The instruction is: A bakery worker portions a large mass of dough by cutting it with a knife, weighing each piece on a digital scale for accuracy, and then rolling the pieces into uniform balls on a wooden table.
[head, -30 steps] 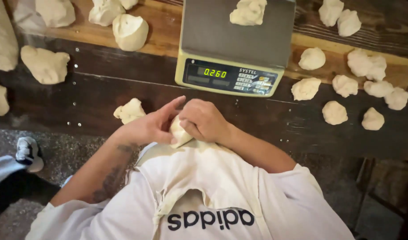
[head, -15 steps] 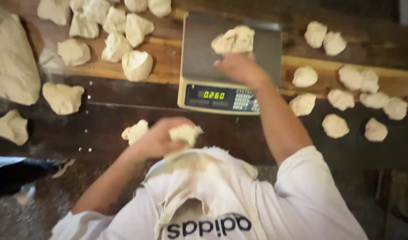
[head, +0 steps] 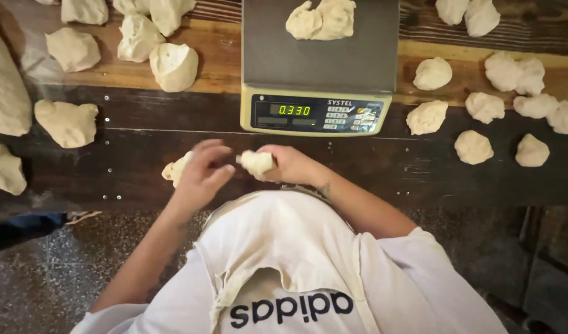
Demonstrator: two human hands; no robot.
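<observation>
My right hand [head: 291, 166] grips a small piece of dough [head: 256, 162] just above the dark table's front edge. My left hand [head: 200, 172] hovers beside it with fingers spread, the fingertips a little short of that piece. Under and left of the left hand, another small dough lump [head: 174, 170] lies on the table. Straight ahead stands a digital scale [head: 318, 74] with a lit display, and a dough lump [head: 321, 18] rests on its grey platform.
Rough dough chunks [head: 172, 65] lie on the wooden board at left, with a big dough mass [head: 5, 93] at the left edge. Several rounded portions [head: 472, 146] are spread at right. My white apron fills the foreground.
My right hand has come back from the scale platform and now holds the small dough piece that the left hand held. The dough on the scale is bigger and the display reading has risen.
</observation>
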